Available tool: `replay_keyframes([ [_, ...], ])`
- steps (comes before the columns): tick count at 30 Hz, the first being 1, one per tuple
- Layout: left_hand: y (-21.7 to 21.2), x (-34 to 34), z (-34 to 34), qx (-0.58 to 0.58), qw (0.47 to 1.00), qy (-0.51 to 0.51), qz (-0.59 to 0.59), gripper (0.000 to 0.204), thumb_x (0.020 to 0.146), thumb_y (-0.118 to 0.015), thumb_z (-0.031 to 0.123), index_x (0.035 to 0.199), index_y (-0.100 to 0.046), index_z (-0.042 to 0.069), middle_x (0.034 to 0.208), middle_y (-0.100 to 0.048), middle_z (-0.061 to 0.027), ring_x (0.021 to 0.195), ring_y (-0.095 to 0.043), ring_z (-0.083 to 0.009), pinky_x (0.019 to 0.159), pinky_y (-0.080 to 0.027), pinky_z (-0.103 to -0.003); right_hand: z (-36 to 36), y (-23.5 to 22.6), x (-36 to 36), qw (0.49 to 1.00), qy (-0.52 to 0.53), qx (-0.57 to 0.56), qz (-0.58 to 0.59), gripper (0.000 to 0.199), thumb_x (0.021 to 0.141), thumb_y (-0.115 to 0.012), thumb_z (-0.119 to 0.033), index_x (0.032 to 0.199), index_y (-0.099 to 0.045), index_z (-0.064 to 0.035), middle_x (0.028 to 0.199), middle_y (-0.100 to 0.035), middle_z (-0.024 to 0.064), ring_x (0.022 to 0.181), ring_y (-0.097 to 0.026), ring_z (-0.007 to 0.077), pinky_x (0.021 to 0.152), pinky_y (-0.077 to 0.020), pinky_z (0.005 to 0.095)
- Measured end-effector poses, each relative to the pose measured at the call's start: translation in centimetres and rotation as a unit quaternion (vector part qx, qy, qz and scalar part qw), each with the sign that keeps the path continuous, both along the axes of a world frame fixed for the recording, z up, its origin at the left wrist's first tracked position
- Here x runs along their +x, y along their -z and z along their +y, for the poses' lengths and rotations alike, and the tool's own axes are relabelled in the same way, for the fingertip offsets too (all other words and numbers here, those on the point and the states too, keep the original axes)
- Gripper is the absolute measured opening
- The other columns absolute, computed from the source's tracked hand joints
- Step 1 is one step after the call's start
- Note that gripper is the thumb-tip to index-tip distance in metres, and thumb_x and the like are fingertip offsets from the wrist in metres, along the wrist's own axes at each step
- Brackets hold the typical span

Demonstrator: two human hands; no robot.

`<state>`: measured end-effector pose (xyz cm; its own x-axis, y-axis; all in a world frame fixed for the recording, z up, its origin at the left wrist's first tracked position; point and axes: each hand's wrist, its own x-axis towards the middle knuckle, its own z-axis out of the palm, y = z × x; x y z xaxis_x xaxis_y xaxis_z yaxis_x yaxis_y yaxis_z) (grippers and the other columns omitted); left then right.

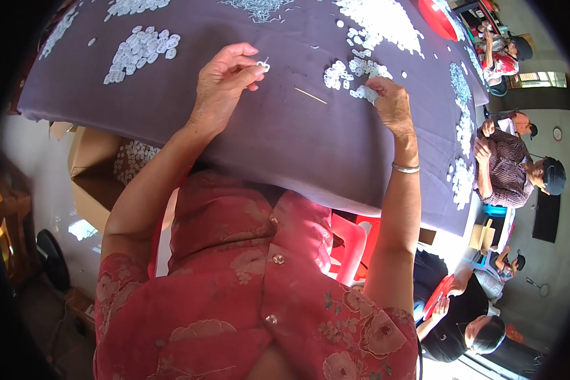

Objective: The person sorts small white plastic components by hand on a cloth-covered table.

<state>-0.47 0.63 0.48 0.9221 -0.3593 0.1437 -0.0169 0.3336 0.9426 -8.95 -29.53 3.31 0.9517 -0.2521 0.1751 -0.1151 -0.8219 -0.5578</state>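
Note:
My left hand is raised over the purple-grey tablecloth. Between its thumb and fingertips it pinches a small white plastic clip with a thin pin sticking up from it. My right hand, a silver bangle on its wrist, reaches down to a small heap of whitish plastic pieces. Its fingers are drawn together at the heap's edge; what they grip, if anything, is hidden. Beside it lie a group of white clips and another group of small white pieces. A thin wooden stick rests between my hands.
A pile of white clips lies at the left, metal pins at the far edge, and a large white heap at the far right near a red basin. An open cardboard box stands below. Other people sit at right.

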Motion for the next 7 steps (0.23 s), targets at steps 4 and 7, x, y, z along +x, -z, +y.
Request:
replay_keyframes([
  [4,0.2,0.1,0.1,0.001,1.0,0.001,-0.008,0.025,0.081,-0.063,0.004,0.106,-0.055,0.005,0.083,-0.063,-0.0035,0.076,-0.058,-0.0096,0.063,-0.047,-0.023,1.0,-0.2,-0.3,1.0,0.016,0.003,0.008,0.013,0.076,-0.066,-0.005,0.088,-0.064,-0.0007,0.079,-0.067,0.0084,0.077,-0.064,0.0147,0.071,-0.0497,0.0257],
  [7,0.2,0.0,0.2,0.003,1.0,0.008,-0.011,0.026,0.082,-0.063,0.005,0.107,-0.055,0.006,0.084,-0.063,-0.0035,0.076,-0.058,-0.0101,0.064,-0.047,-0.023,1.7,0.2,-0.6,0.999,-0.016,-0.031,-0.041,0.016,0.077,-0.069,-0.009,0.09,-0.064,-0.0018,0.083,-0.067,0.0074,0.078,-0.064,0.0144,0.074,-0.0502,0.0257],
])
